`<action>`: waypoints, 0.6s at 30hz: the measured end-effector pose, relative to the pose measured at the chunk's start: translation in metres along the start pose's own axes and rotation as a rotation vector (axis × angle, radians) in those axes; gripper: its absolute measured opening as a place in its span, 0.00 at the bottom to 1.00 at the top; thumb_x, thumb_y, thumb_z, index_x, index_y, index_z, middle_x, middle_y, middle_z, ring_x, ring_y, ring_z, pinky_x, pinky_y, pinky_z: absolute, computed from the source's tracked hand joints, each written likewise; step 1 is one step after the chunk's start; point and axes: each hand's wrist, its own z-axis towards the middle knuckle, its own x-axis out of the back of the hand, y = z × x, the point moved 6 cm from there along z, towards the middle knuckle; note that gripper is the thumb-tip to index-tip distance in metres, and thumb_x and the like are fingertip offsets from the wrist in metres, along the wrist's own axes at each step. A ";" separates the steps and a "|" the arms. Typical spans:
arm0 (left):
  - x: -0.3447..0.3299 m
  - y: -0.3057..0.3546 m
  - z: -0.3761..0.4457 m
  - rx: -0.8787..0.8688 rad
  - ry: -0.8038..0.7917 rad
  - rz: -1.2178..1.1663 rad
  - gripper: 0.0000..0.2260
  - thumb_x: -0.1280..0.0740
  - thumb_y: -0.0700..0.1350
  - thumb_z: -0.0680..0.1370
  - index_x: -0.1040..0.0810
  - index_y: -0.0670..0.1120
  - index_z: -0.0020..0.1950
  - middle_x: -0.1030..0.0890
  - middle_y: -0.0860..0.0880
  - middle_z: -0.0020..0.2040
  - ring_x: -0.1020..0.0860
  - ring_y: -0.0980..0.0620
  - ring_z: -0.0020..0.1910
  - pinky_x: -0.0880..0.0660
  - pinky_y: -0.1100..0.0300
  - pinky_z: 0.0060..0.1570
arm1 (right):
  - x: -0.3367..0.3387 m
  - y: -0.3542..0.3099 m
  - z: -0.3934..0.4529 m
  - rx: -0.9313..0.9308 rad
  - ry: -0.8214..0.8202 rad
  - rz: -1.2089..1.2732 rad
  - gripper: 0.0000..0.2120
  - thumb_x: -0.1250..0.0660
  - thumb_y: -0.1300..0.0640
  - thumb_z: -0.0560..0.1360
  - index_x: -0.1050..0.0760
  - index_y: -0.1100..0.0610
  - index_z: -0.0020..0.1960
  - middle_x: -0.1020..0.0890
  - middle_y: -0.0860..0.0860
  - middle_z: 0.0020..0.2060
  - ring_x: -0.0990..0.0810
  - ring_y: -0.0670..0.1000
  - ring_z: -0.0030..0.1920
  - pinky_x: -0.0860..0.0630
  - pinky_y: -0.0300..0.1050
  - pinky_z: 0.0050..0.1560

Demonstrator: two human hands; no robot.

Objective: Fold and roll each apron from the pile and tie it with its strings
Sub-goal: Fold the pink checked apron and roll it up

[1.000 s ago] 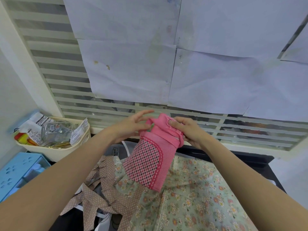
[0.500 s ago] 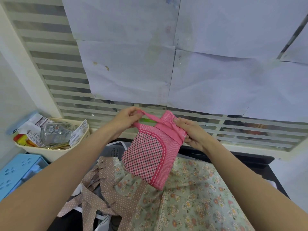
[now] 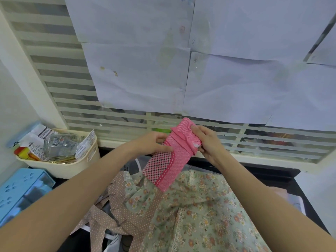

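A rolled pink apron [image 3: 169,160] with a checked panel is held up in the air above the table. My left hand [image 3: 154,143] grips the roll's left side near its top. My right hand [image 3: 205,142] pinches the pink strap wound around the roll's upper end, thumb on the fabric. Under the roll lies a green floral apron [image 3: 200,211] with lace trim, spread over the table. Its brown dotted strings [image 3: 112,206] trail to the left.
A cream basket [image 3: 72,166] with a glass jar and packets stands at the left by the window. A blue plastic box [image 3: 20,193] sits at the far left. The slatted window frame [image 3: 254,157] runs behind my hands. The black table edge [image 3: 298,188] shows at the right.
My left hand had pulled the pink strap out to the left; it has come back against the roll. The strap now lies around the roll's top. The roll tilted a little.
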 end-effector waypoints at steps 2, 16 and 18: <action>0.000 -0.009 0.000 0.040 -0.015 -0.173 0.13 0.32 0.42 0.75 0.23 0.50 0.59 0.17 0.54 0.49 0.19 0.58 0.46 0.24 0.65 0.47 | 0.000 -0.001 -0.001 0.031 -0.005 -0.041 0.09 0.39 0.57 0.79 0.25 0.58 0.43 0.28 0.46 0.25 0.35 0.42 0.21 0.41 0.34 0.20; 0.008 -0.023 0.006 0.091 0.132 0.320 0.10 0.33 0.45 0.77 0.20 0.37 0.48 0.21 0.46 0.39 0.22 0.49 0.38 0.25 0.56 0.41 | -0.045 -0.007 0.006 0.239 -0.104 -1.303 0.18 0.31 0.43 0.71 0.36 0.49 0.32 0.32 0.44 0.33 0.35 0.43 0.35 0.39 0.35 0.36; 0.005 -0.022 0.004 0.062 0.106 0.411 0.10 0.33 0.45 0.77 0.22 0.38 0.43 0.23 0.44 0.38 0.24 0.49 0.36 0.27 0.57 0.38 | -0.049 -0.003 0.003 0.129 -0.180 -1.218 0.18 0.31 0.52 0.74 0.36 0.53 0.31 0.31 0.45 0.30 0.35 0.42 0.29 0.38 0.30 0.30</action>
